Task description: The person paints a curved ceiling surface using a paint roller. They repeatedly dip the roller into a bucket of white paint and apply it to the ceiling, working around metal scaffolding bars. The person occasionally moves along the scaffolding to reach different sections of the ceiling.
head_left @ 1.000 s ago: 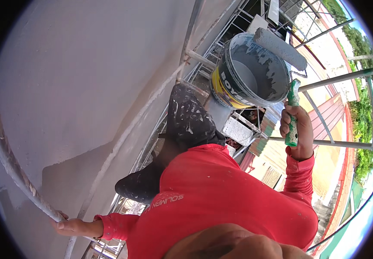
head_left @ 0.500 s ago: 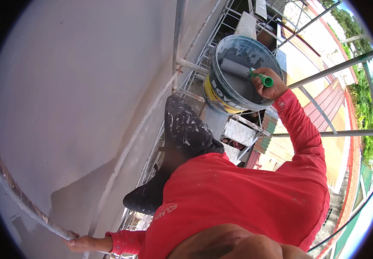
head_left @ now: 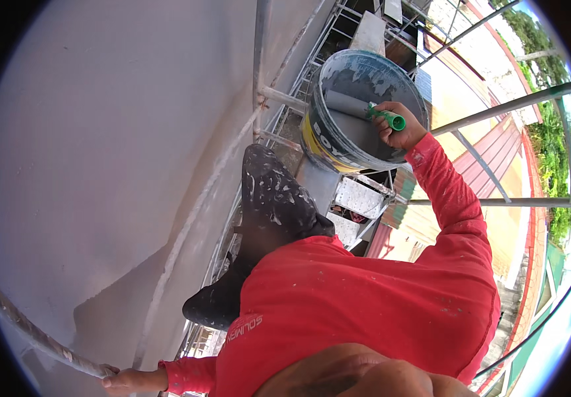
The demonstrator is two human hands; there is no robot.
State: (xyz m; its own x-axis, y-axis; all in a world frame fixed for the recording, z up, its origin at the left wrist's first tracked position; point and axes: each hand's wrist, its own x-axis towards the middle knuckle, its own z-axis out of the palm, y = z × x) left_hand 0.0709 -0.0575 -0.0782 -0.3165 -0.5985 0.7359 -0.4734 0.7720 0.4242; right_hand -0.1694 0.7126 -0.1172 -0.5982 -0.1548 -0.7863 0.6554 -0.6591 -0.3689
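Fingers curled, the right hand [head_left: 401,127] grips the paint roller [head_left: 346,104] inside the bucket [head_left: 317,129] and the left hand [head_left: 130,382] a scaffold tube [head_left: 44,343]; overloading, then hasty lifting, could drip grey paint [head_left: 358,131].

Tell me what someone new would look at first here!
Probably the bright red shirt, filling the lower middle. Then the right hand above it, holding a green-handled paint roller inside a big bucket near the top. At lower left, the left hand grips a metal pipe.
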